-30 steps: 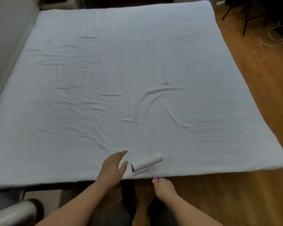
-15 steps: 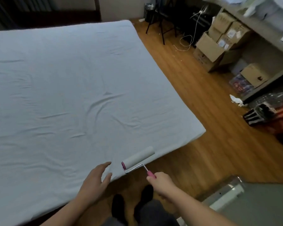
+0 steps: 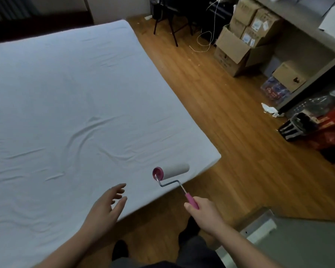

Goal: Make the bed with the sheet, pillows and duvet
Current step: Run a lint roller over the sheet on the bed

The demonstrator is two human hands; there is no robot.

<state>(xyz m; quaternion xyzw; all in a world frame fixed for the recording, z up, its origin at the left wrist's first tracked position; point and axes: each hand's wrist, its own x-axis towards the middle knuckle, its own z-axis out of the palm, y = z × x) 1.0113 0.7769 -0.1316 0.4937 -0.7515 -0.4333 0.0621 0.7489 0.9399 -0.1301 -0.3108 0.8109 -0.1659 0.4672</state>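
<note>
Your right hand (image 3: 203, 211) grasps the lint roller (image 3: 171, 172) over the sheet (image 3: 66, 103); your left hand (image 3: 106, 206) hovers released beside it. No writing is readable.

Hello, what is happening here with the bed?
A person stands at the foot of the bed. The right hand grips the pink handle of a lint roller, whose roll is over the sheet near the corner. The left hand is open over the sheet's edge. The sheet is on, with some wrinkles. No pillows or duvet are in view.
</note>
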